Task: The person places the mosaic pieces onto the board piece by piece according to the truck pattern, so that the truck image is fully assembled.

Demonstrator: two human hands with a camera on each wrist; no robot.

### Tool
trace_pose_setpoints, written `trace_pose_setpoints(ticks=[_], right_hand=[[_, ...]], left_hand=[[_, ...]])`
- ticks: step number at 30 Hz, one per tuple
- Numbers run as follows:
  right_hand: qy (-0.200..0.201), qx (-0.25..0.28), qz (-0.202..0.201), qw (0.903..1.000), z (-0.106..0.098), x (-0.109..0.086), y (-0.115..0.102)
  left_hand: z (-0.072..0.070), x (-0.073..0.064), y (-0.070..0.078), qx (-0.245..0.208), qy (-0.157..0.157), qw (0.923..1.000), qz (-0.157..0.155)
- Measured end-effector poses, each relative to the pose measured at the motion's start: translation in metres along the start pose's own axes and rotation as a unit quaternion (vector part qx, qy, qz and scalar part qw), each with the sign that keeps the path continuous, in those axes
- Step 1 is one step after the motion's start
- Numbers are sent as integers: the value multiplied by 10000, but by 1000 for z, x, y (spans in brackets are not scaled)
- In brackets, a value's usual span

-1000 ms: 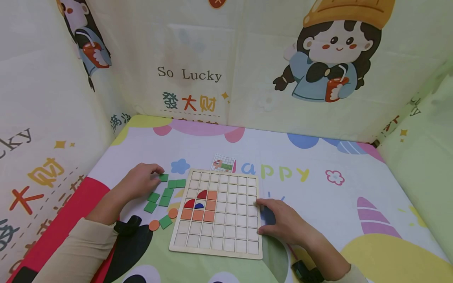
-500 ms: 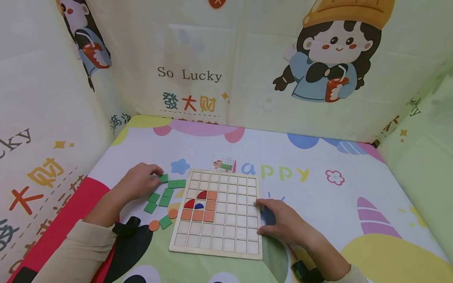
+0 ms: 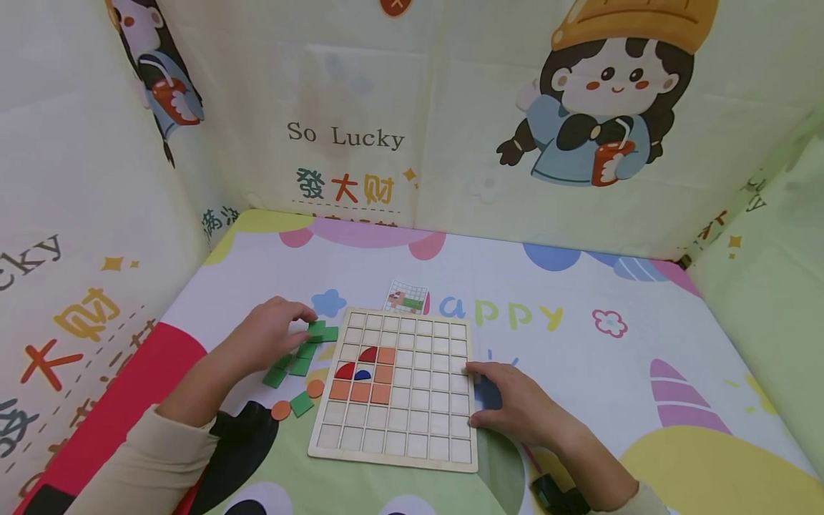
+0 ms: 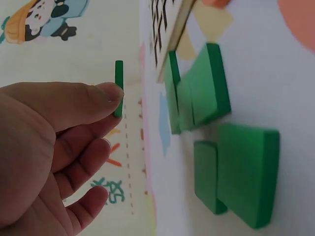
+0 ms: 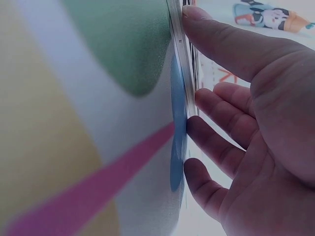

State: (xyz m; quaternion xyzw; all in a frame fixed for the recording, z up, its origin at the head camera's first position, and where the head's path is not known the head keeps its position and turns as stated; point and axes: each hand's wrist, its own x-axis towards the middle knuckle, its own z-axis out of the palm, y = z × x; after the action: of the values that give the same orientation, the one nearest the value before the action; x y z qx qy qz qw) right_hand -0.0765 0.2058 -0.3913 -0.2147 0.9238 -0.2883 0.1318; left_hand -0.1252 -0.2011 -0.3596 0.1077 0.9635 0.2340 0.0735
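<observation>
My left hand [image 3: 265, 335] pinches a green square tile [image 4: 119, 71] between thumb and finger; the left wrist view shows it edge-on, above several other green tiles [image 4: 248, 172]. Seen from the head, it overlaps a green tile [image 3: 330, 334] left of the wooden grid board [image 3: 425, 400]. In the board's cells lie orange squares [image 3: 380, 394], two red quarter-round pieces [image 3: 345, 370] and a blue half-round piece [image 3: 363, 375]. My right hand [image 3: 524, 404] rests at the board's right edge, thumb and fingertips against it, fingers loosely bent.
Two orange discs [image 3: 315, 388] and one more green tile [image 3: 301, 405] lie off the board's lower left side. Behind the board's far edge is a small printed pattern card [image 3: 407, 296]. Printed cloth walls [image 3: 450, 157] rise at the back and both sides.
My left hand has moved right, carrying the green tile from its spot at the far left of the loose tiles towards the board. My right hand and the board stay put.
</observation>
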Motion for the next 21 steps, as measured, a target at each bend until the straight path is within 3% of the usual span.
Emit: trace_pose_setpoints(ticks=[12, 21], right_hand=[[6, -13, 49, 10000, 0, -1, 0], [-30, -4, -30, 10000, -1, 0, 1]], left_hand=[[-3, -9, 34, 396, 94, 9977, 546], [12, -10, 50, 237, -189, 9970, 711]])
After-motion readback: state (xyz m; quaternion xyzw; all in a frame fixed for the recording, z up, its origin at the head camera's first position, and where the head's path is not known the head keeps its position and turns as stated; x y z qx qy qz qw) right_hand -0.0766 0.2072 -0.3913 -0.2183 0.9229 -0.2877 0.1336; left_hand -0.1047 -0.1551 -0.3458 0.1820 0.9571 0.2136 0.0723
